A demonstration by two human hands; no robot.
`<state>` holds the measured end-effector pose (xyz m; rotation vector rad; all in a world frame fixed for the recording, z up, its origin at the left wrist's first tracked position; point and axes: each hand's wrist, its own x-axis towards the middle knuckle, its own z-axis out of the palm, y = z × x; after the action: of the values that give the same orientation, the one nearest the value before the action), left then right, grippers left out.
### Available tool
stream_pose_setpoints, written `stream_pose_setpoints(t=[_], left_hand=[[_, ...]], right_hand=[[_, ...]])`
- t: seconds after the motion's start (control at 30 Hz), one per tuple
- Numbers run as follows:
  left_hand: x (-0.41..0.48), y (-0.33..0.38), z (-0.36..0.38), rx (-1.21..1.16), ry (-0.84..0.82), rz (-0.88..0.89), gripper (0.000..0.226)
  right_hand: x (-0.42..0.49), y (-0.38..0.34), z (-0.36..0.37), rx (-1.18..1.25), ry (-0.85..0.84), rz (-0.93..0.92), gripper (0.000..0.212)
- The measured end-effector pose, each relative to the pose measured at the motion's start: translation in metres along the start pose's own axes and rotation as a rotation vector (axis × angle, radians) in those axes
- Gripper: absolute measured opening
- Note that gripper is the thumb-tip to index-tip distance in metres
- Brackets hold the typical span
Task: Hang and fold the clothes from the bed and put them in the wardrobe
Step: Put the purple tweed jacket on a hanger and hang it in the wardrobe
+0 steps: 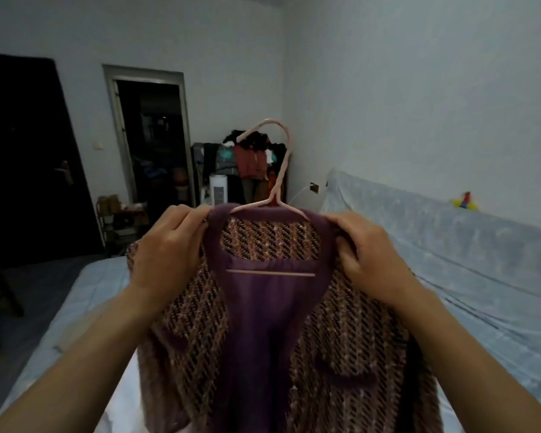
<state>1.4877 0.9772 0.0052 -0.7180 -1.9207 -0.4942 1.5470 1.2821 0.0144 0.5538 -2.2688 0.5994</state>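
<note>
The tweed jacket (200, 323) sat on the pink hanger (270, 273), raised above the bed (481, 307) at 6 o'clock. The left hand (166, 245) pinched its 9 o'clock shoulder and the right hand (366, 257) the 3 o'clock one. Both shoulders wanted seating evenly, I judged.

The room is dim, with pale plain walls (419, 73). At the left stands a dark door (22, 157), and next to it is an open doorway (153, 142). In the far corner a crowded clothes rack (250, 160) stands behind a white appliance (217, 189). The bed (85, 295) has a light blue cover.
</note>
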Motion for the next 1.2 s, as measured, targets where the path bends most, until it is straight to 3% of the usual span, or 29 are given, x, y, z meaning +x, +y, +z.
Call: stream_pose_setpoints(t=[0.13, 0.27, 0.47, 0.67, 1.2], left_hand=[[-0.01, 0.024, -0.045, 0.133, 0.031, -0.024, 0.028], [-0.03, 0.035, -0.098, 0.265, 0.026, -0.068, 0.029], [-0.067, 0.038, -0.186, 0.405, -0.067, -0.094, 0.033], [-0.106, 0.052, -0.261, 0.52, -0.139, -0.107, 0.032], [-0.215, 0.06, -0.486, 0.804, -0.149, -0.332, 0.02]], right_hand=[[0.005, 0.004, -0.014, -0.037, 0.008, -0.032, 0.021], [0.003, -0.02, 0.009, 0.115, 0.042, -0.062, 0.006], [0.007, -0.092, 0.054, 0.292, 0.024, -0.139, 0.008], [0.008, -0.207, 0.085, 0.423, 0.008, -0.298, 0.007], [-0.057, -0.508, 0.143, 0.829, -0.073, -0.397, 0.005]])
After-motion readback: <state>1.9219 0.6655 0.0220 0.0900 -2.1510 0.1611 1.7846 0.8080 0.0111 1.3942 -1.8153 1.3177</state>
